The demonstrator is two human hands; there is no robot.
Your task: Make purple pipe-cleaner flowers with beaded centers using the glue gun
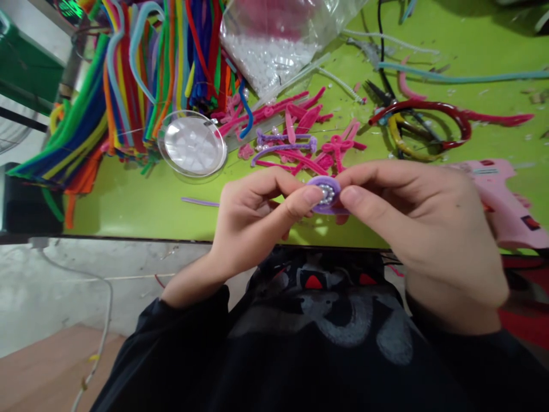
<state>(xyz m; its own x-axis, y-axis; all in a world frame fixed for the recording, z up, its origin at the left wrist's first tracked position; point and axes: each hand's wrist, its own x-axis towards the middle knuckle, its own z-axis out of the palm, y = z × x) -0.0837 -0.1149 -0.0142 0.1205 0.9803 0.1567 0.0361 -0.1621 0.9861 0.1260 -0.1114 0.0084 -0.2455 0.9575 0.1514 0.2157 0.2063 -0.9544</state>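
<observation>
A small purple ring-shaped piece [330,209] with a cluster of pearly beads [327,194] at its centre is held up over the table's front edge. My left hand [261,214] pinches its left side between thumb and fingers. On the right side, the thumb and fingers of my right hand [407,206] close on the same piece. Just behind the hands lie pink pipe-cleaner pieces [309,120] and a purple pipe-cleaner shape [285,140]. The fingertips behind the ring are partly hidden.
Colourful pipe-cleaner bundles [128,74] fill the back left, near a clear spool [193,144]. A bag of white beads [274,51] lies behind. Pliers [412,134] and a pink glue gun [506,200] are to the right on the green table [128,212].
</observation>
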